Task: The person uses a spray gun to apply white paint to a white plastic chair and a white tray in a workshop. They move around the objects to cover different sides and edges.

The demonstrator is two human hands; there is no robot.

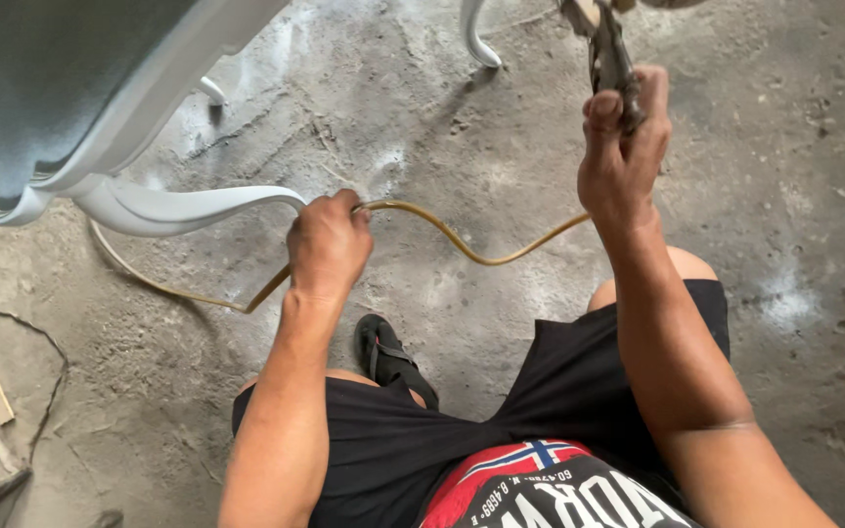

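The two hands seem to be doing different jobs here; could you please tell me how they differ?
The left hand is closed around the yellowish hose, low beside the white chair leg. The right hand is raised higher and grips the dark handle of a spray gun. Both are bare and clenched shut over the concrete floor.

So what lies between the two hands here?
In the head view, a yellowish hose sags from the left hand toward the right hand, over bare concrete floor.

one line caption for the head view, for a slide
Left hand grips a hose, right hand a spray gun.
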